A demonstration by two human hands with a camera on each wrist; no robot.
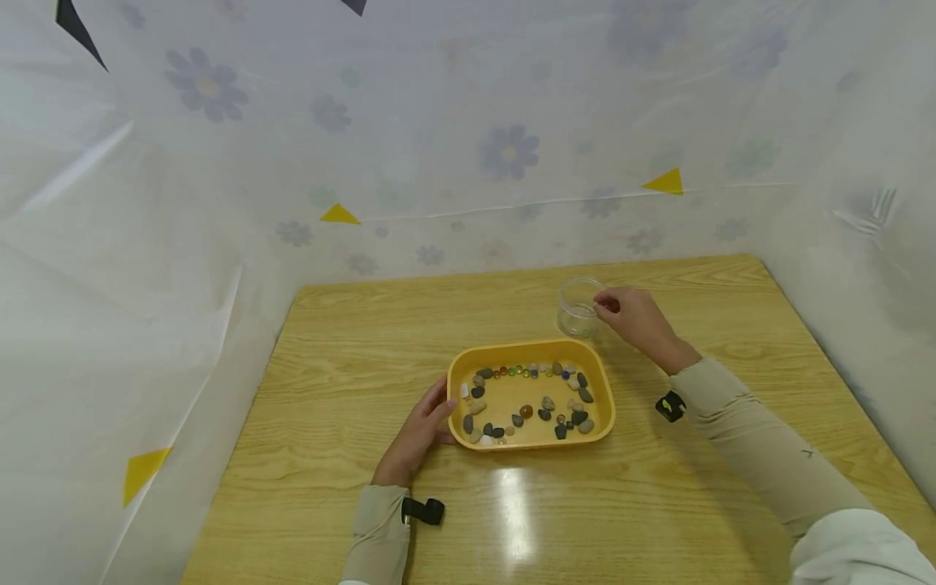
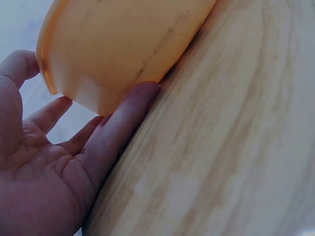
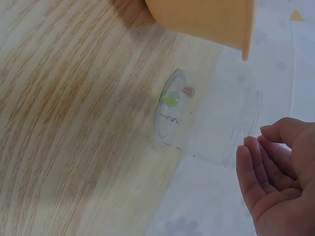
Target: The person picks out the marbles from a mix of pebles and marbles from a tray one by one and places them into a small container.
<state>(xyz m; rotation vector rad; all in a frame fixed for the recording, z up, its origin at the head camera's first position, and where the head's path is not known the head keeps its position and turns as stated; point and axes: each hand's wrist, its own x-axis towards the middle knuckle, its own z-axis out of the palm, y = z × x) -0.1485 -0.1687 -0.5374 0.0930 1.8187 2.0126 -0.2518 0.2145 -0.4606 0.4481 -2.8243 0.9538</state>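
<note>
A yellow tray (image 1: pixel 604 388) sits mid-table and holds several small stones (image 1: pixel 579 416) and a row of glass beads (image 1: pixel 521 372). My left hand (image 1: pixel 424 422) rests open against the tray's left wall (image 2: pixel 113 54), its fingers (image 2: pixel 120 123) straight along the table. Behind the tray stands a clear plastic cup (image 1: pixel 578 307). In the right wrist view the cup (image 3: pixel 211 123) holds a green bead (image 3: pixel 171 99) and a reddish bead (image 3: pixel 187 90). My right hand (image 1: pixel 629 315) hovers at the cup's rim with loosely curled fingers (image 3: pixel 256 162) that hold nothing.
The wooden table (image 1: pixel 351 357) is walled on three sides by white flowered plastic sheeting (image 1: pixel 468 162). A black wrist strap (image 1: pixel 424 510) lies by my left sleeve, and another (image 1: pixel 669 405) sits at my right wrist.
</note>
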